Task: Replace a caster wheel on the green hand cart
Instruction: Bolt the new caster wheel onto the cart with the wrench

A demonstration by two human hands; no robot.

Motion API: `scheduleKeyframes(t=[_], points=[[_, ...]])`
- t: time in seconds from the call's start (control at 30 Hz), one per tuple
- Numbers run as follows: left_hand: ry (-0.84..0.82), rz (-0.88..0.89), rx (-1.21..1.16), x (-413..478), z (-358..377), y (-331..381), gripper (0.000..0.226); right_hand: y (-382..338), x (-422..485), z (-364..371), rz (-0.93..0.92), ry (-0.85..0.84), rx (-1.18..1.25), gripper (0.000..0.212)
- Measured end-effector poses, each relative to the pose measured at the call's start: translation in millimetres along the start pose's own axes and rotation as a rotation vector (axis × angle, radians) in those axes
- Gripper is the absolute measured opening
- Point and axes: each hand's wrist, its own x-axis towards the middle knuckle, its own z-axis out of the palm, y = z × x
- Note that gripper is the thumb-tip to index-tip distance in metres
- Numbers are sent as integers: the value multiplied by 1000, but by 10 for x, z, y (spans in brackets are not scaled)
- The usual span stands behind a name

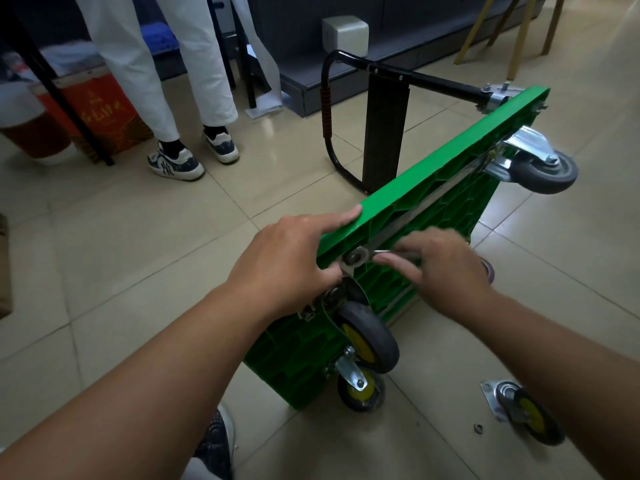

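The green hand cart (433, 174) stands tipped on its side on the tiled floor, its ribbed underside facing me. My left hand (287, 261) grips the cart's near top corner, index finger along the edge. My right hand (440, 265) holds a metal wrench (367, 254) whose head sits on a fastener at that corner. Just below, a grey caster with a yellow hub (367, 337) hangs at the corner, and another yellow-hub caster (360, 389) sits lower. A loose caster with its plate (523, 410) lies on the floor at right, a small nut (478, 428) beside it.
A large grey swivel caster (543, 164) is at the cart's far end. The black folded handle (332, 109) rests on the floor behind. A person in white trousers and sneakers (176, 161) stands at left by a red box (97, 112). Wooden chair legs (519, 32) stand at top right.
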Motion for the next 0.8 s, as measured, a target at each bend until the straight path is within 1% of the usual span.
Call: scheduleKeyframes(t=[0.07, 0.13, 0.17, 0.23, 0.33, 0.4, 0.43, 0.5, 0.57, 0.63, 0.7, 0.8], points=[[1, -3, -5, 0, -3, 3, 76, -44, -122, 237, 175, -63, 326, 65], [3, -8, -1, -2, 2, 0, 77, -114, -194, 401, 253, -87, 641, 62], [5, -8, 4, -2, 7, -3, 76, -159, -215, 452, 276, -98, 760, 60], [7, -8, 3, 0, 5, -1, 75, -263, -239, 528, 313, -129, 908, 60], [-3, -17, -10, 5, -4, 0, 74, -330, -325, 632, 342, -151, 949, 63], [-8, -20, -19, -8, -22, 15, 74, -231, -421, 633, 317, -150, 854, 58], [-9, -26, -22, -12, -30, 22, 74, -138, -457, 585, 290, -148, 765, 53], [-17, -33, -23, -16, -36, 34, 74, 60, -460, 362, 193, -133, 495, 45], [-18, -26, -20, -12, -33, 33, 74, 160, -318, 2, 4, -44, 131, 46], [-24, -30, -27, -7, -27, 26, 75, 108, -63, -408, -230, 59, -174, 44], [-31, -41, -40, -10, -21, 31, 76, -8, 191, -761, -448, 89, -380, 41], [-26, -52, -43, -16, -17, 30, 77, -186, 468, -1051, -644, 87, -554, 39]])
